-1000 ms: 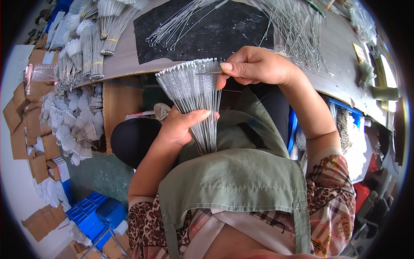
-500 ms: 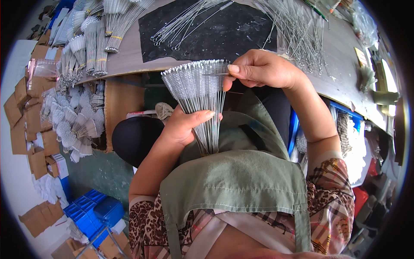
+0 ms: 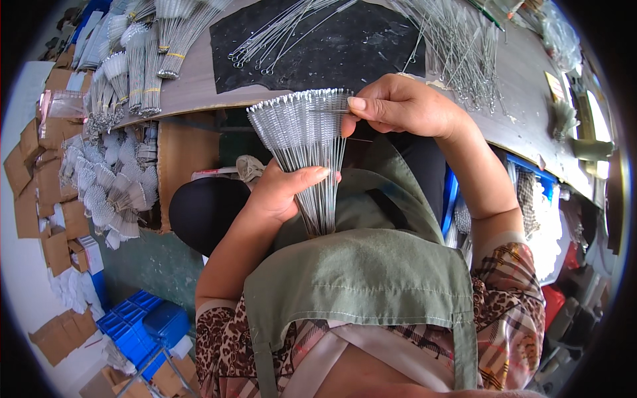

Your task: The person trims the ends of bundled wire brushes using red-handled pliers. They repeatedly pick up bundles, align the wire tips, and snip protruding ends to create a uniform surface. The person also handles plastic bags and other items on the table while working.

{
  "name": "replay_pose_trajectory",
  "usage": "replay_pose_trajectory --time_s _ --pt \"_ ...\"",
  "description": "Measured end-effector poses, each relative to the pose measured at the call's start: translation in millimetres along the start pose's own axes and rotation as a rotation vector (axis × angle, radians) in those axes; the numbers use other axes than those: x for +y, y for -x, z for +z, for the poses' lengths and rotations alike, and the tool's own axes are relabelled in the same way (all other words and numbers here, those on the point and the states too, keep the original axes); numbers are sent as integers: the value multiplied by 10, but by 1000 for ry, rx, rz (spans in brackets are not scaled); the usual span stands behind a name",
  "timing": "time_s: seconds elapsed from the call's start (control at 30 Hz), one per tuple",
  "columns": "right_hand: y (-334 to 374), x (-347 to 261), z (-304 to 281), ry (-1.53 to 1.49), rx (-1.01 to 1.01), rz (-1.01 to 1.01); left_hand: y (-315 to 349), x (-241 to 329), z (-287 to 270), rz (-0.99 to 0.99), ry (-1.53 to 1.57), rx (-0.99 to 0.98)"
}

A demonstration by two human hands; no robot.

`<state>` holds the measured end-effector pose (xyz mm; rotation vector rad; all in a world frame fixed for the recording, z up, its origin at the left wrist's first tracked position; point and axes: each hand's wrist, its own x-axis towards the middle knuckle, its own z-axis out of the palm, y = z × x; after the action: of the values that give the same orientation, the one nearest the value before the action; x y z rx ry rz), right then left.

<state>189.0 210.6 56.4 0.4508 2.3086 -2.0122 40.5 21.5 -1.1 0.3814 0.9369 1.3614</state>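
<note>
A fanned bundle of thin wire brushes (image 3: pixel 298 123) stands upright before my lap, white bristled ends up and bare wire stems gathered below. Around the stems my left hand (image 3: pixel 282 189) is closed, its thumb lying across the front. At the fan's upper right edge my right hand (image 3: pixel 398 106) pinches thumb against fingers. From that pinch a thin metal rod juts left across the bristles; the fingers hide most of it. The lower ends of the stems reach down to my green apron (image 3: pixel 358 265).
Loose looped wire brushes (image 3: pixel 285 33) lie on a black mat (image 3: pixel 325 60) on the table. More loose brushes (image 3: pixel 461 56) lie to its right. Tied brush bundles (image 3: pixel 146 66) crowd the left end, above an open carton (image 3: pixel 189 166). Blue crates (image 3: pixel 136 325) stand at lower left.
Both hands keep their grips on nearly the same spots. The thin rod has tilted slightly and sits a little higher against the bristles; the whole view has shifted slightly.
</note>
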Motion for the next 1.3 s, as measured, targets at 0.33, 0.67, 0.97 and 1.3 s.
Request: replay_pose_trajectory --time_s 0.33,0.67,0.97,1.3 --pt "45 -76 60 -110 -18 72 19 29 37 -1 27 -3" --pt "82 -63 107 -132 24 108 -2 18 20 16 25 -20" --pt "100 -102 169 105 168 54 -2 24 14 -5 14 2" --pt "122 -126 246 213 242 -4 3 20 27 -3 28 5"
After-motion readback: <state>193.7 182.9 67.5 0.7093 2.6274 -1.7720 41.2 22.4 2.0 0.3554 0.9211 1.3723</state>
